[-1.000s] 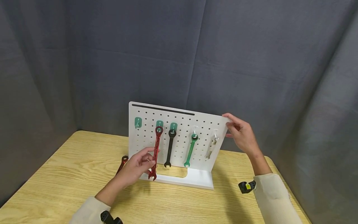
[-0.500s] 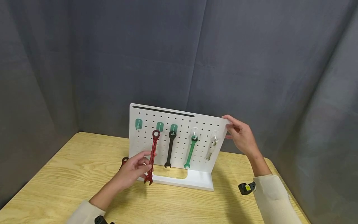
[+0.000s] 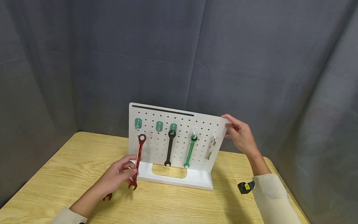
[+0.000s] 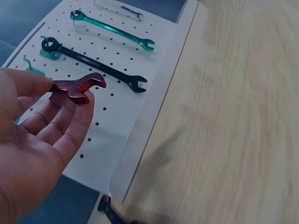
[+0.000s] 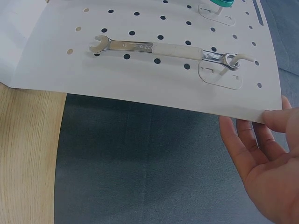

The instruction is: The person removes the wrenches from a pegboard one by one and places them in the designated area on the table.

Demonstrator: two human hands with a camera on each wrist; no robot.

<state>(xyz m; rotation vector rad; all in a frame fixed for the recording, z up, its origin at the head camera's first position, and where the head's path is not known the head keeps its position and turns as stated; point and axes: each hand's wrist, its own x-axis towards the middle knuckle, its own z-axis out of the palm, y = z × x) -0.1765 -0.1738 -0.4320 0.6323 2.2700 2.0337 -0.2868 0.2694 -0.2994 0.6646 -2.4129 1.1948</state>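
Observation:
My left hand (image 3: pixel 114 174) pinches a red combination wrench (image 3: pixel 139 152) between thumb and fingers. The wrench stands nearly upright, ring end up, in front of the lower left of a white pegboard (image 3: pixel 204 161). In the left wrist view its open end (image 4: pixel 86 85) points toward the camera. My right hand (image 3: pixel 240 135) grips the pegboard's upper right edge, thumb on the front face and fingers behind. A black wrench (image 3: pixel 169 149), a green wrench (image 3: pixel 190 152) and a silver wrench (image 5: pixel 177 50) hang from hooks. Two green hooks (image 3: pixel 159 126) at the left bear nothing.
Another dark red wrench (image 3: pixel 107 196) lies on the wooden table (image 3: pixel 173 205), mostly hidden under my left forearm. The pegboard's base (image 3: pixel 198 177) rests on the table. A grey curtain (image 3: pixel 139 62) hangs behind.
My left hand has moved left and down with the red wrench, away from the second hook. My forearm now covers more of the wrench on the table. The right hand stays on the board.

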